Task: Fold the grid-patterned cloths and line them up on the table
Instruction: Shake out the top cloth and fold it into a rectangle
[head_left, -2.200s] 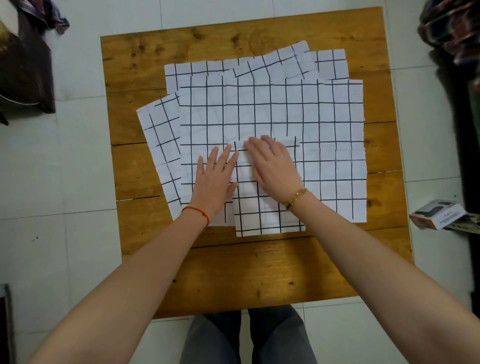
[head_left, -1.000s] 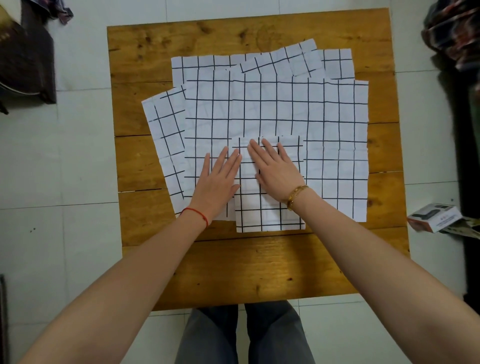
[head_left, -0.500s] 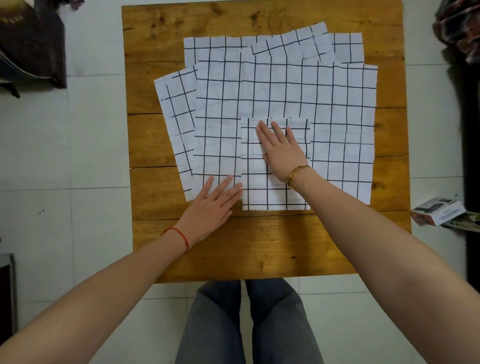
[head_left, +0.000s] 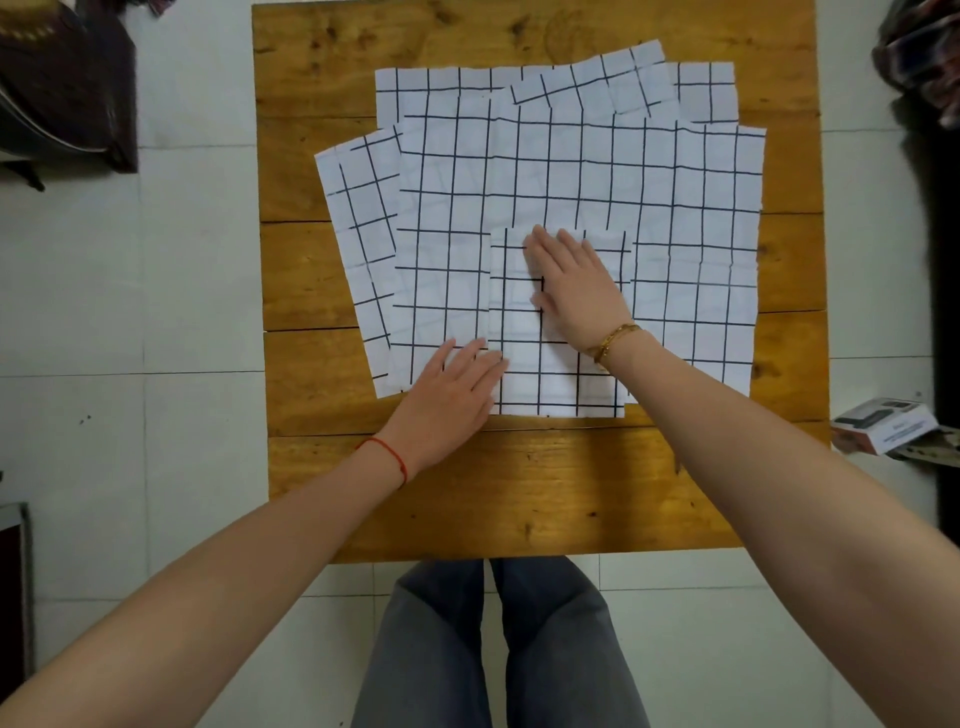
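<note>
One folded white, black-gridded cloth rectangle (head_left: 558, 364) lies flat atop several unfolded, overlapping white grid-patterned cloths (head_left: 571, 171), near the brown wooden table's (head_left: 519, 493) front.

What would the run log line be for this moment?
right hand: flat on folded cloth | left hand: flat at its left edge | unfolded cloths: underneath

Red string bracelet (head_left: 390, 453); gold bangle (head_left: 615, 338); jeans (head_left: 498, 644)

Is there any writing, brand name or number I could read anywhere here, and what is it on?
No text can be read.
The small box on the floor, right of the table, has print too small and blurred to read.
The grid-patterned cloths carry only lines, no words.
</note>
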